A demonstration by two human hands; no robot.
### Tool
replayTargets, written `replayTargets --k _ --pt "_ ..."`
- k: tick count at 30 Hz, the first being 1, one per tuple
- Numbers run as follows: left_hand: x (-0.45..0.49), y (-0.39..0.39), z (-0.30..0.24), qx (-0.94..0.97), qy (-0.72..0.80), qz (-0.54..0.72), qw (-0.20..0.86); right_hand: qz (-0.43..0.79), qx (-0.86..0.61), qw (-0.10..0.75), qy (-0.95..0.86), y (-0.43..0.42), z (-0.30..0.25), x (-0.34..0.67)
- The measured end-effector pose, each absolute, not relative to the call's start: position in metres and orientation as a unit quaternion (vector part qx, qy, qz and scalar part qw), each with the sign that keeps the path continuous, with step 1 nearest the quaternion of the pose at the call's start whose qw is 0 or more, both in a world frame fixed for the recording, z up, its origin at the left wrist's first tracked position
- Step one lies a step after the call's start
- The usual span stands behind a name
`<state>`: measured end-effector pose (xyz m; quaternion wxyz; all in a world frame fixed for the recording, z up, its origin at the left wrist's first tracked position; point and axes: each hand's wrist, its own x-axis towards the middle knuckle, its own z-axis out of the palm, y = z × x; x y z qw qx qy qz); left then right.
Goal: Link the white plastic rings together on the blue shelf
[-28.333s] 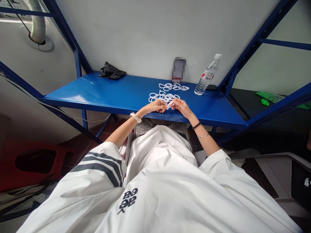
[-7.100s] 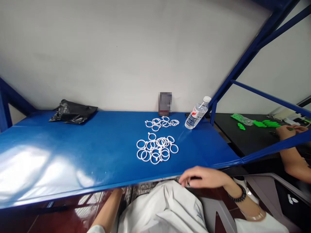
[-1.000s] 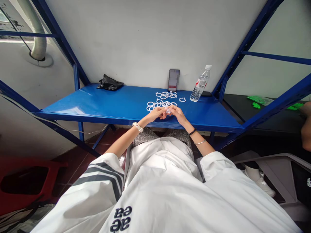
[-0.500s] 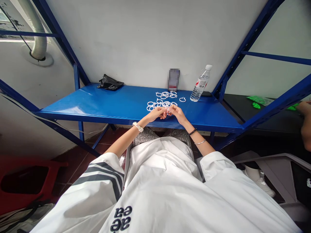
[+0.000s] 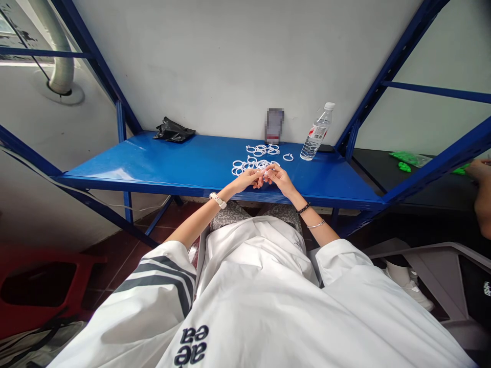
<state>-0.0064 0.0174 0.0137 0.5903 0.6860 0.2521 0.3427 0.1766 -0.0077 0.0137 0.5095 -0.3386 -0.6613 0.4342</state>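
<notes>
My left hand (image 5: 248,180) and my right hand (image 5: 279,177) meet above the front of the blue table, fingertips almost touching. Both are closed in a pinch around a small white plastic ring (image 5: 265,173), mostly covered by the fingers. Just beyond my fingertips lies a loose pile of white plastic rings (image 5: 238,165), several overlapping. Farther back is a second group of the same rings (image 5: 259,153), each with a small tab or clasp. One single ring (image 5: 288,157) lies apart to the right.
On the blue table (image 5: 172,163) stand a water bottle (image 5: 316,132) at the back right and a blurred upright object (image 5: 274,125) against the wall. A crumpled black bag (image 5: 174,131) lies back left. At far right, another person's hand (image 5: 479,171) is near green pieces (image 5: 404,167).
My right fingers have shifted slightly around the small white ring. My left hand and the rings on the table stay in place.
</notes>
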Motion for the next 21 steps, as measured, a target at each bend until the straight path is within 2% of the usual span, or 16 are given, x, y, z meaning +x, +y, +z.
replayTargets --k 21 --pt "-0.0059 0.018 0.0113 0.703 0.24 0.339 0.577 0.432 -0.347 0.508 -0.66 -0.0099 0.0153 0.1762"
